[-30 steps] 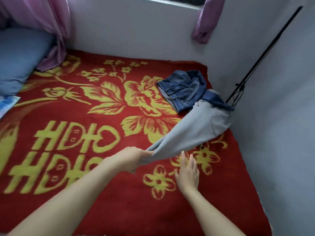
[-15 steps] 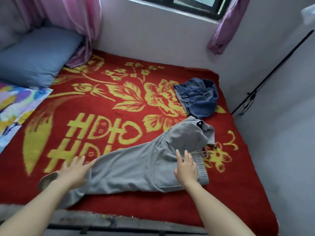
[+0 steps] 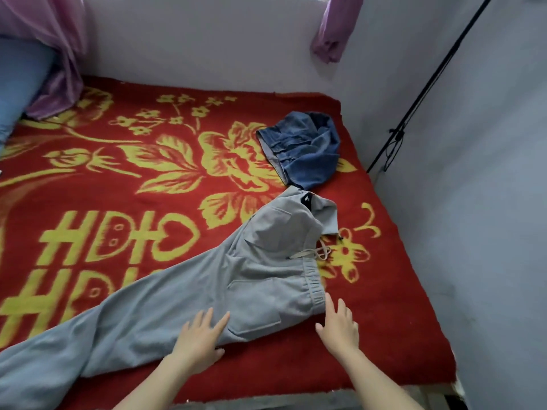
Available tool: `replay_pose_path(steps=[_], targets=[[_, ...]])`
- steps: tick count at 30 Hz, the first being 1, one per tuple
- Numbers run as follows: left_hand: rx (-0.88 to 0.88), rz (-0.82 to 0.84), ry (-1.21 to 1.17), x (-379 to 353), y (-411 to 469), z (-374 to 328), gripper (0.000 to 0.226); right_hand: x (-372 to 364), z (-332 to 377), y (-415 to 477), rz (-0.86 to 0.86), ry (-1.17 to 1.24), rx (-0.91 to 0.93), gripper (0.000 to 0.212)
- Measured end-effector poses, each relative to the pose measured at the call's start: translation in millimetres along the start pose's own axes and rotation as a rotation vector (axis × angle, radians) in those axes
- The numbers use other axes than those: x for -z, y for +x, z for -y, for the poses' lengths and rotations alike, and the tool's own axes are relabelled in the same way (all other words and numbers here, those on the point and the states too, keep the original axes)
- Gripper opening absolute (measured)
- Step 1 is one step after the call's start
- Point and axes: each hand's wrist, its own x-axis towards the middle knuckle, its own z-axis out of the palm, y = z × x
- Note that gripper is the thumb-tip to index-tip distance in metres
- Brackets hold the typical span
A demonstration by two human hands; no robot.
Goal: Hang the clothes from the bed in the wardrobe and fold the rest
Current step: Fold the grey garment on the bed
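The left hand (image 3: 199, 343) has come in from far out on the trouser leg and now lies flat, fingers straight, on the grey sweatpants (image 3: 183, 294) beside the patch pocket (image 3: 254, 309). The right hand (image 3: 339, 328) has slipped off the seat and rests open on the red blanket (image 3: 148, 179), its fingertips at the near corner of the elastic waistband (image 3: 310, 279). Neither hand grips cloth. The sweatpants lie slantwise across the bed, their long axis running from the waist at the right, just short of the crumpled denim garment (image 3: 305, 149), down to the legs, which leave the view at lower left. The waist end is nearer the right hand and the legs trail off past the left, so any fold of legs to waist probably starts with the left hand reaching back out.
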Motion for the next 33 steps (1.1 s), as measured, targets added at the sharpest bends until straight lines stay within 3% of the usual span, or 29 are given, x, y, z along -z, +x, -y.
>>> replay_pose_path(steps=[6, 10, 13, 15, 19, 27, 33], targets=[[0.046, -0.001, -0.11, -15, 53, -72, 0.083, -34, -42, 67, 0.242, 0.533, -0.238, 0.085], [0.077, -0.036, -0.154, -28, 90, -109, 0.087, -52, -55, 118, 0.307, 0.661, -0.283, 0.083], [0.15, -0.044, -0.175, -33, 100, -125, 0.101, -68, -54, 146, 0.352, 0.778, -0.325, 0.076], [0.177, 0.006, -0.229, -32, 102, -129, 0.113, -81, -50, 157, 0.368, 0.873, -0.357, 0.059], [0.223, -0.039, -0.255, -47, 100, -120, 0.098, -89, -41, 159, 0.284, 1.035, -0.415, 0.008], [0.173, -0.09, -0.171, 2, 109, -127, 0.089, -50, -58, 136, 0.186, 1.201, -0.349, 0.034], [-0.026, -0.153, -0.175, 46, 125, -173, 0.082, -31, -120, 80, 0.093, 1.133, -0.472, 0.024]])
